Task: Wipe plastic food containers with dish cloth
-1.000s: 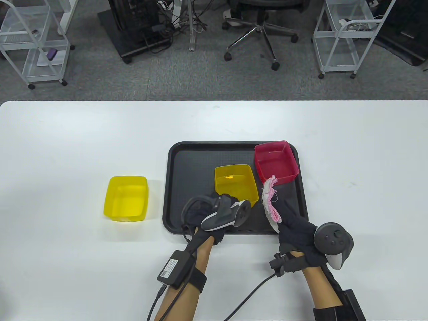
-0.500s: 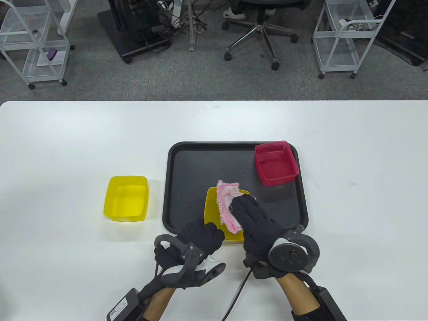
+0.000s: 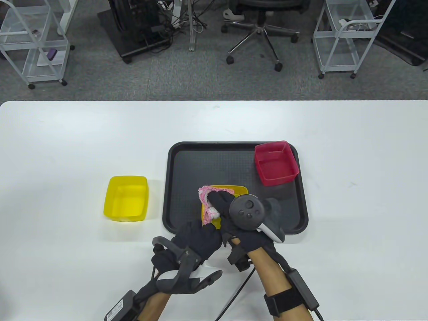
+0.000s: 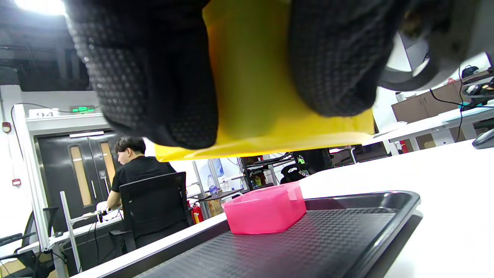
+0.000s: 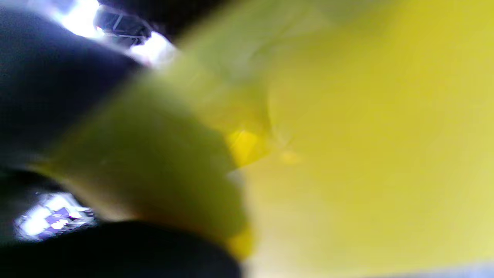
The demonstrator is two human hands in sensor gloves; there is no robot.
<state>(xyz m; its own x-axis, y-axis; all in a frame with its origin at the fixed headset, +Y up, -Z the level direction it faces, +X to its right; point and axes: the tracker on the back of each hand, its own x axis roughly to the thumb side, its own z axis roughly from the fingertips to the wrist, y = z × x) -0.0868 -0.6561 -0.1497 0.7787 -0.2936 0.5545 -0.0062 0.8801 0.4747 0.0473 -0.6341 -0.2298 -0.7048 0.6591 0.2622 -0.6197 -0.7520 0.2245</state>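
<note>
Item: yellow rectangular plastic food container [image 3: 230, 191], lifted above the black textured tray's [image 3: 187, 167] 6 o'clock edge. Left hand [image 3: 194, 239] grips its near wall; right hand [image 3: 230, 214] presses a pink-and-white terry dish cloth [image 3: 207, 200] inside. Likely light, thin-walled, slippery; hold by the rim. Surface: white table [image 3: 67, 140]; office room at 12 o'clock.

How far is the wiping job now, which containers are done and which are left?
Possibly done: the yellow container on the table, outside the tray. In hand: the left hand holds the second yellow container lifted while the right hand presses the pink cloth into it. Left: the red container, untouched on the tray.
</note>
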